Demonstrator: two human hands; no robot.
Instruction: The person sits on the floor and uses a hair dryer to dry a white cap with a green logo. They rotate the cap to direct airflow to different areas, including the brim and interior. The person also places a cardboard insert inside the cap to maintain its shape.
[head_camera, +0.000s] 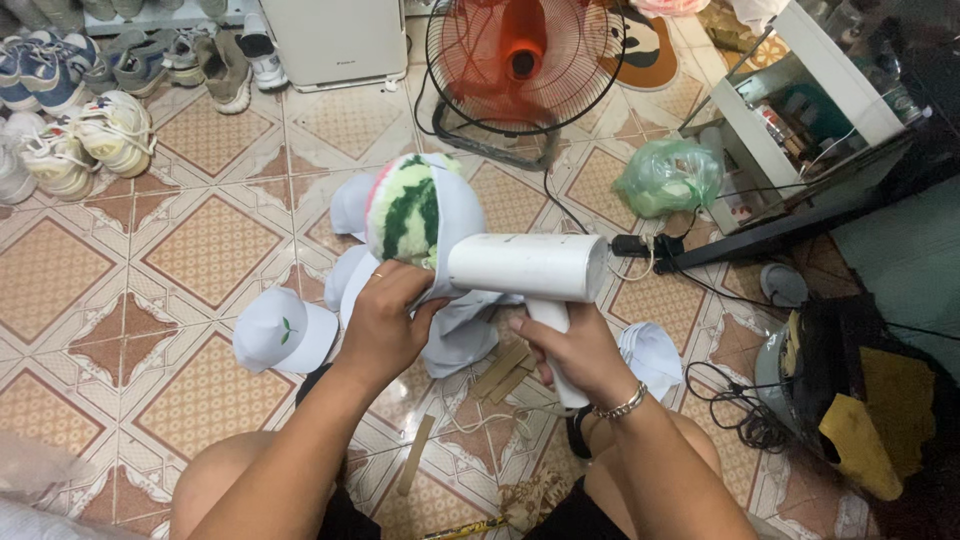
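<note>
My left hand grips a pale cap pulled over a round watermelon-patterned ball, held up in the middle of the head view. In my right hand is the handle of a white hand-held steamer, whose barrel lies sideways with its nozzle end against the cap. A bracelet sits on my right wrist. Both knees show at the bottom edge.
More white caps lie on the tiled floor, with wooden sticks under my hands. An orange fan, a green plastic bag, a white shelf, a power strip with cables and several shoes surround me.
</note>
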